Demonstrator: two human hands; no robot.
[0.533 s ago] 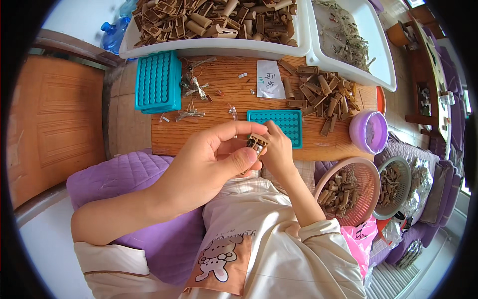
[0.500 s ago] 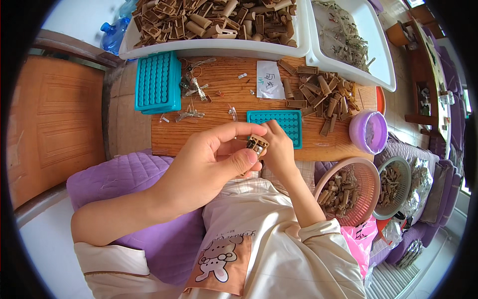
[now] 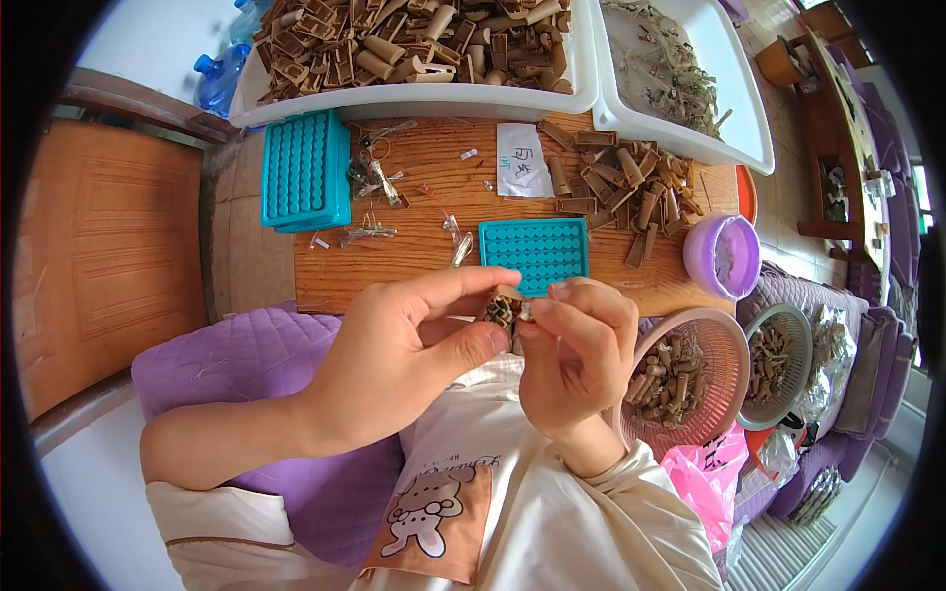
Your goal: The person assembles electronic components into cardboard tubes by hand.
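Both hands meet just above the person's chest, close over the near edge of a wooden board (image 3: 414, 266). The left hand (image 3: 399, 360) pinches a small brown part (image 3: 503, 309) between thumb and forefinger. The right hand (image 3: 576, 350) closes its fingertips on the same part from the other side, so the two hands touch around it. Just beyond the hands, on the board, lies a small teal tray (image 3: 534, 253). A larger teal tray (image 3: 305, 169) sits at the board's far left corner. A heap of brown pieces (image 3: 621, 187) lies at the board's right end, beside a purple cup (image 3: 724, 256). A pink basket (image 3: 680, 379) of brown pieces stands just right of the right hand. Two white bins (image 3: 414, 98) run along the board's far edge.
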